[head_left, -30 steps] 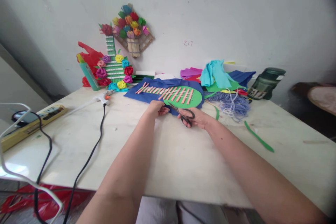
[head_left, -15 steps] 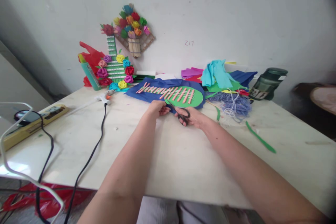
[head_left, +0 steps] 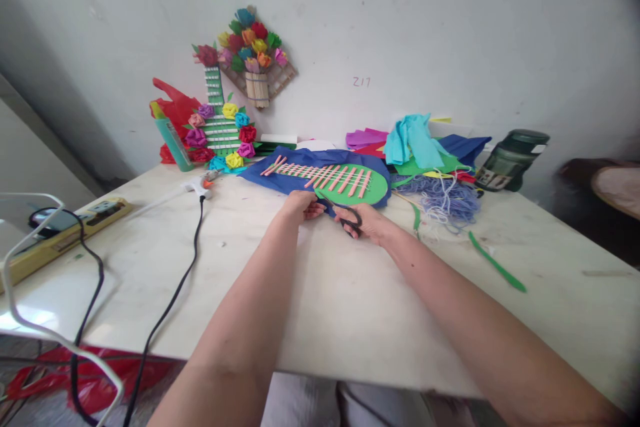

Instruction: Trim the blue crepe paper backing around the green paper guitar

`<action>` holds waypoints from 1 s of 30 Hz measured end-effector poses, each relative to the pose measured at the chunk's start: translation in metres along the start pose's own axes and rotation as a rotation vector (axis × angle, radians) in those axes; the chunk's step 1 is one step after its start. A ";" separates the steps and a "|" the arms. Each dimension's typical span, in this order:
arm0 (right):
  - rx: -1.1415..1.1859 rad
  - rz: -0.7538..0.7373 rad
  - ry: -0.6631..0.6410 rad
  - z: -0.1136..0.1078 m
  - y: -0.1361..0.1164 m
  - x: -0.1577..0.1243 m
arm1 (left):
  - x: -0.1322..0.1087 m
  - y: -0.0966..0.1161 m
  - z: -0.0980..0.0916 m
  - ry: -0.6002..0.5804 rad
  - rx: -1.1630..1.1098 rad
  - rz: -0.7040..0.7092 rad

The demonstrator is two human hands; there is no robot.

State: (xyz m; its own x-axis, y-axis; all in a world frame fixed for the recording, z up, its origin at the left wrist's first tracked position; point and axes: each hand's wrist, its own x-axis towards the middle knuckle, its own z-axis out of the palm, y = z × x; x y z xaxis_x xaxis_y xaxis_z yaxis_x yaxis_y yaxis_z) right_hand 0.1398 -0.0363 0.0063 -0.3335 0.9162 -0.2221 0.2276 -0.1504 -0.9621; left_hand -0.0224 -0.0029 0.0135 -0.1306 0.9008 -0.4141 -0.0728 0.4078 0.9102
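Observation:
A guitar-shaped piece lies near the middle of the table on dark blue crepe paper (head_left: 253,174). Its round green body (head_left: 381,183) carries pink sticks (head_left: 353,181) crossed by pale strings. My left hand (head_left: 305,205) pinches the near edge of the blue paper, beside the green body. In my right hand (head_left: 370,221) are black-handled scissors (head_left: 354,221), fingers in the loops, blades pointing left at that same edge. The blade tips are partly hidden against the paper, so whether they are cutting I cannot tell.
A glue gun (head_left: 199,187) and a power strip (head_left: 90,217) with cords lie left. A green-capped bottle (head_left: 513,160), purple yarn (head_left: 445,199), coloured paper (head_left: 413,140) and a green strip (head_left: 496,263) are right. A flower-trimmed guitar (head_left: 220,127) leans at the wall.
The scissor handles have drawn closer together, and my right hand has barely shifted. My left hand stays at the paper's edge. The view has moved slightly.

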 end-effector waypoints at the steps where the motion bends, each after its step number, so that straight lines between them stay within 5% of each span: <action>1: -0.011 -0.007 0.007 0.001 0.000 0.000 | 0.001 0.000 0.000 -0.003 -0.002 -0.001; 11: 0.039 -0.028 0.001 -0.002 0.003 0.002 | -0.002 -0.001 -0.001 0.056 -0.133 0.079; 17: 0.225 -0.037 -0.094 -0.012 0.006 0.003 | 0.005 -0.007 -0.005 -0.031 -0.306 0.175; 23: 0.412 -0.036 -0.154 -0.017 0.006 0.005 | 0.001 -0.006 -0.004 -0.076 -0.237 0.166; 28: 0.503 -0.013 -0.195 -0.023 0.000 0.002 | 0.001 0.001 -0.004 0.224 -0.151 0.181; 30: 0.514 0.027 -0.215 -0.027 -0.001 0.002 | 0.002 0.002 -0.004 0.211 -0.088 0.110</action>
State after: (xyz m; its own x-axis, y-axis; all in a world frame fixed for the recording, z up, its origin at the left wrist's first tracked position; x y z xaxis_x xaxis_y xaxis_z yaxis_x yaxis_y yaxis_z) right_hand 0.1634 -0.0246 0.0116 -0.5255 0.8211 -0.2230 -0.2193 -0.3839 -0.8969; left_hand -0.0265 -0.0010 0.0147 -0.3456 0.8840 -0.3147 -0.1316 0.2864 0.9490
